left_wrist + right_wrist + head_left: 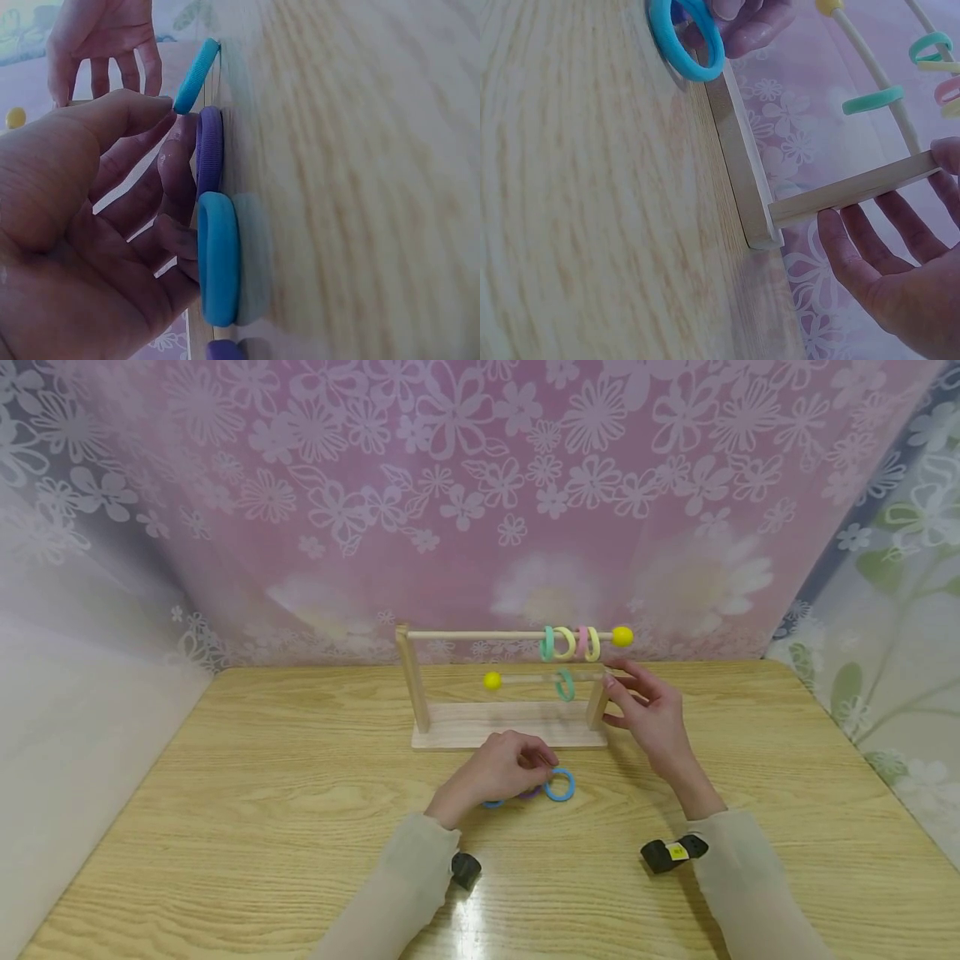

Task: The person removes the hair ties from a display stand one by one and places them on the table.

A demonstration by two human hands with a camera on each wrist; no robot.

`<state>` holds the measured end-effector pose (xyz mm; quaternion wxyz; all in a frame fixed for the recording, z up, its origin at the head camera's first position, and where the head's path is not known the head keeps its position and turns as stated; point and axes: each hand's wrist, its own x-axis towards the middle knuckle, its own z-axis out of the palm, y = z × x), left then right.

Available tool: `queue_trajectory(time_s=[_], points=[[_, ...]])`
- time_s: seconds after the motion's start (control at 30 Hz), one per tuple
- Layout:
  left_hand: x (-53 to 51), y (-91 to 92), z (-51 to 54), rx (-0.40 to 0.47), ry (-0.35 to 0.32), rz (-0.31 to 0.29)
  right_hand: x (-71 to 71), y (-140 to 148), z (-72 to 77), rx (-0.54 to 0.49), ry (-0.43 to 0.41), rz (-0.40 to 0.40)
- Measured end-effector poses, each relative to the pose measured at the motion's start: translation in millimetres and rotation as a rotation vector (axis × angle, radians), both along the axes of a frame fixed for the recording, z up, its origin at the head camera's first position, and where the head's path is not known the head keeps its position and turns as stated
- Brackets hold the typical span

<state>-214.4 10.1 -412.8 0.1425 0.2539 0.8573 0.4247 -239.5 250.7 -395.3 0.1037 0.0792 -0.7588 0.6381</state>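
My left hand [504, 768] pinches the edge of a blue ring [559, 799] between thumb and finger; in the left wrist view this ring [196, 75] tilts up from the table. Beside it lie a purple ring [212, 154] and another blue ring [221, 262], under my fingers; part of a second purple ring [225, 350] shows at the bottom edge. My right hand [654, 714] grips the short post [847, 191] of the wooden rack, thumb near its top and fingers along its side. A green ring [873, 100] hangs on that post's rod.
The rack's base [510, 737] stands toward the back of the table [300, 827]. From its tall left post [412, 681], the upper rod [472, 635] carries green, yellow and pink rings and ends in a yellow ball [622, 637]. A flowered curtain [450, 527] hangs behind.
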Motion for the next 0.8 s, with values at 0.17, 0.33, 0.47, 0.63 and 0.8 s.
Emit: queue_trajectory(time_s=[0.17,0.33,0.47,0.63,0.8], points=[[-0.1,-0.8,-0.6,0.005,0.01,0.012,0.1,0.1,-0.5,-0.002,0.002,0.001],[-0.2,-2.0,0.5,0.038,0.039,0.043,-0.1,0.3,-0.5,-0.006,0.004,-0.003],[0.5,-2.8,2.4,0.098,0.028,0.083,0.2,0.2,-0.1,0.001,0.001,-0.003],[1.9,-3.1,4.3,0.13,0.038,0.134,0.9,0.2,0.5,0.023,0.001,-0.007],[2.0,-2.4,5.3,0.146,0.075,0.192,0.8,-0.1,1.0,0.035,0.0,-0.008]])
